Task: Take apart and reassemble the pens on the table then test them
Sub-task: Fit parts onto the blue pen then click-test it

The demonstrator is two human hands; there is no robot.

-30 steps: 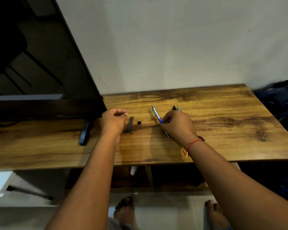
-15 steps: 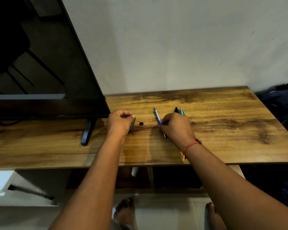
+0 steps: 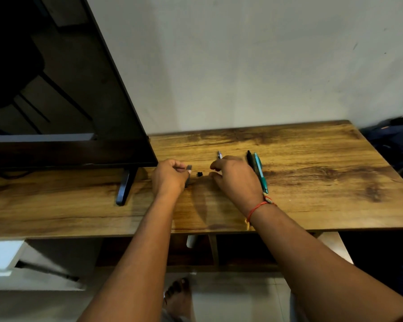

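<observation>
Well, my left hand (image 3: pixel 170 178) pinches a grey barrel (image 3: pixel 188 169) over the table (image 3: pixel 312 159). A black cap (image 3: pixel 199 174) lies between my hands, and a stray brush could flick it off the near edge. My right hand (image 3: pixel 236 180) curls over a blue pen (image 3: pixel 219 155); whether it grips it I cannot tell. Its wrist could roll the black pen (image 3: pixel 249 159) and teal pen (image 3: pixel 260 175) just right.

We see a table (image 3: pixel 312 159) of golden-brown wood grain with dark streaks, a black television (image 3: pixel 56 101) at the left and a pale grey wall (image 3: pixel 242 66) behind. At the right lie a teal pen (image 3: pixel 261 173) and a black pen (image 3: pixel 249 159). Left of them are a white-and-blue pen (image 3: pixel 219 155), a black cap (image 3: pixel 199 174) and a dark grey pen piece (image 3: pixel 189 167). The wrist thread (image 3: pixel 256 209) is red.
</observation>
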